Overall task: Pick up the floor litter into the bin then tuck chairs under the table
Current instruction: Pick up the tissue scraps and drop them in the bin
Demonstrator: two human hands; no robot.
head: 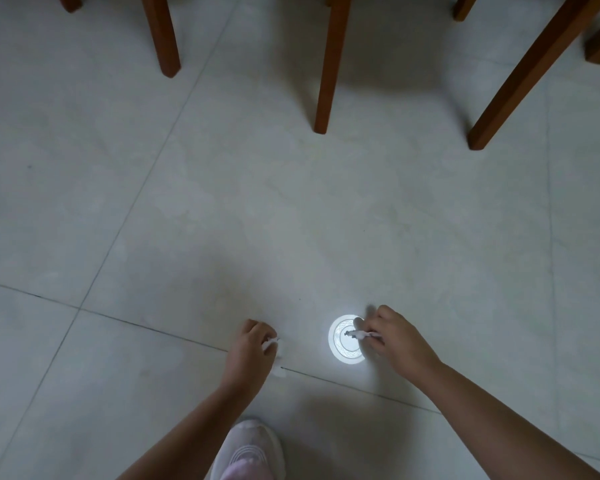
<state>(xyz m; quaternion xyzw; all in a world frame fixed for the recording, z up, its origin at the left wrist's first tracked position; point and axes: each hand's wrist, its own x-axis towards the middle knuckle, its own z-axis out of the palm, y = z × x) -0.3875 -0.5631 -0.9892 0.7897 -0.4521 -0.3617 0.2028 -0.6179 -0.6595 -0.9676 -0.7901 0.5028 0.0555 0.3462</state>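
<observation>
While the right hand (394, 337) pinches a thin, ragged white scrap (360, 334) low over the glossy pale tiled floor (291, 209), the left hand (253, 346) curls round crumpled white paper (272, 343), with square reddish wooden legs (326, 81) standing well beyond.

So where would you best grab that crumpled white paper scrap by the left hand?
Probably pinch the white paper scrap at its bunched upper end, from above, where the left hand holds it: it looks limp, its lower end trailing toward the tiled floor.
</observation>
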